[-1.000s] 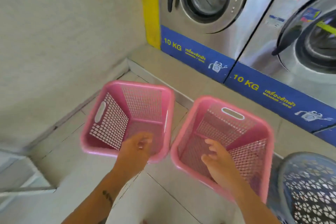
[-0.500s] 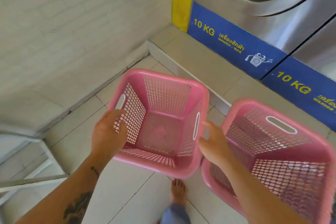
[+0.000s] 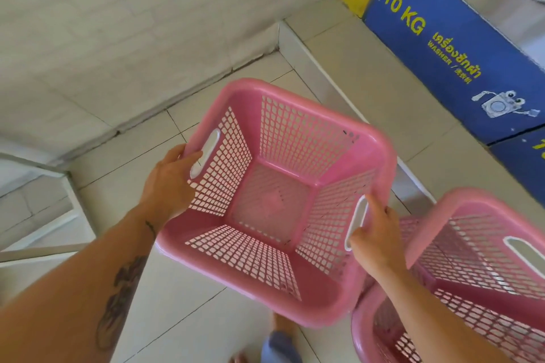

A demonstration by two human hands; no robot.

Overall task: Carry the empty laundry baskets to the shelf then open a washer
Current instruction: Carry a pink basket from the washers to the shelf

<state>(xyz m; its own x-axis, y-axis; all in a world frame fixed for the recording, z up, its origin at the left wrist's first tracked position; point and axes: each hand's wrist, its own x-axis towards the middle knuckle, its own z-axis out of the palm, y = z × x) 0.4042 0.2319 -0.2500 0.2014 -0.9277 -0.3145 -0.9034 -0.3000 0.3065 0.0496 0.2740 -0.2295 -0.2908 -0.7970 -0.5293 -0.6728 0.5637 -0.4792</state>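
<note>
An empty pink laundry basket (image 3: 274, 200) fills the middle of the view, tilted and lifted off the tiled floor. My left hand (image 3: 168, 183) grips its left rim at the handle slot. My right hand (image 3: 374, 236) grips the right rim at the opposite handle slot. A second empty pink basket (image 3: 477, 280) sits at the lower right, beside and partly under the first. The washer's blue "10 KG" base panel (image 3: 442, 47) shows at the upper right; its door is out of frame.
A raised tiled step (image 3: 348, 47) runs in front of the washers. A pale wall (image 3: 118, 23) closes the left side and meets the step in a corner. A white metal frame (image 3: 44, 209) stands at the left edge. My bare foot (image 3: 280, 324) is below the basket.
Both hands have closed on the left basket's two handle slots and lifted it toward me. The view has dropped lower, so the washer door has left the frame.
</note>
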